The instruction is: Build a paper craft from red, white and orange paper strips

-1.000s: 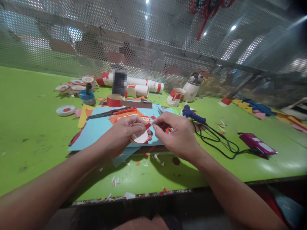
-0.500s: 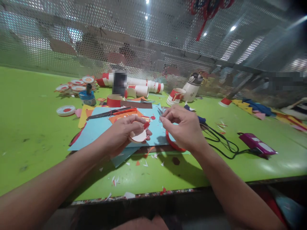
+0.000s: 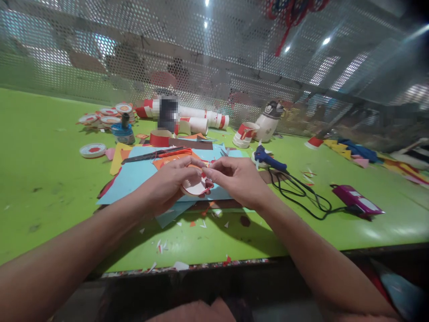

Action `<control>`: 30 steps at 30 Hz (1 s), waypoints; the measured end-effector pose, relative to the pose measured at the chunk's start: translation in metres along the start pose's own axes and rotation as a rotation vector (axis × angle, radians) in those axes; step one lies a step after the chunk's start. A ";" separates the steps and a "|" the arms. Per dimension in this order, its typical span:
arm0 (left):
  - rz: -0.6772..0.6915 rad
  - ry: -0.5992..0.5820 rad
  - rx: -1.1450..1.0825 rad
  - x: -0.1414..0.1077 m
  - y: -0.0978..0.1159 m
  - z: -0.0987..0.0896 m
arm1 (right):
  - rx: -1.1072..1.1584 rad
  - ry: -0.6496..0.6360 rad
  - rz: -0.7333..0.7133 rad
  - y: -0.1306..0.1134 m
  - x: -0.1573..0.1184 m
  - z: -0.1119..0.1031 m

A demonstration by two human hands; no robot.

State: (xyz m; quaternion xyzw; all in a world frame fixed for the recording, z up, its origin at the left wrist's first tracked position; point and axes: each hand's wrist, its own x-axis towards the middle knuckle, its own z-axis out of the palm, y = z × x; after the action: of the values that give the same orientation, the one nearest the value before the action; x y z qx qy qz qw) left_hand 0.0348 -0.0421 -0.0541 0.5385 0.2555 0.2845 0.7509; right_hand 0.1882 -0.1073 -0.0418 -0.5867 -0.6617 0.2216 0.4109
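Observation:
My left hand (image 3: 170,181) is closed around a white paper disc (image 3: 193,187) with a red edge, held above light-blue paper sheets (image 3: 134,179). At the disc's upper right edge, my right hand (image 3: 236,179) pinches its thumb and fingers together, meeting the left fingertips. Bits of red show there, but what the right fingers grip is hidden. Pointed metal scissor blades (image 3: 224,152) show just beyond the right hand; their handle is out of sight. Black scissors with orange-red handles (image 3: 174,152) lie on the sheets behind my left hand.
A blue glue gun (image 3: 270,160) lies at right, its cable running to a purple power box (image 3: 357,199). Behind stand a red-and-white paper cup (image 3: 246,135), a penguin-like bottle (image 3: 269,123) and a blue jar (image 3: 122,133). Decorated discs (image 3: 109,117) are stacked left. Paper scraps litter the front edge.
My right hand has moved left to the disc, its fingertips now meeting the left hand. The red scissor handle under it is no longer visible, and the glue gun is now uncovered.

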 end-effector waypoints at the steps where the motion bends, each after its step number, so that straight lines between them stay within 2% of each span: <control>1: 0.005 -0.005 0.006 0.000 0.000 0.000 | 0.009 -0.013 0.018 0.001 0.000 0.001; 8: 0.007 0.032 0.056 0.001 -0.004 0.000 | -0.152 0.048 -0.021 0.002 0.001 0.005; 12: 0.022 -0.015 0.068 0.001 -0.006 0.000 | -0.150 0.010 -0.001 0.002 0.001 0.005; 17: 0.053 0.018 0.179 0.002 -0.006 -0.002 | -0.183 -0.031 -0.005 0.002 0.002 0.004; 24: 0.053 0.018 0.225 0.003 -0.008 -0.003 | -0.207 -0.014 -0.008 0.006 0.003 0.008; 27: 0.066 -0.008 0.213 0.004 -0.009 -0.004 | -0.217 -0.025 0.015 0.005 0.001 0.007; 30: 0.049 -0.088 0.137 0.003 -0.006 -0.006 | -0.198 -0.035 0.042 0.001 -0.002 0.004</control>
State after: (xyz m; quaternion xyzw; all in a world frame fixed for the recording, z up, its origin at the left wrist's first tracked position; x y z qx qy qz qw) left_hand 0.0333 -0.0375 -0.0622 0.6068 0.2280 0.2607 0.7154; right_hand 0.1857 -0.1084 -0.0449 -0.6342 -0.6749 0.1739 0.3346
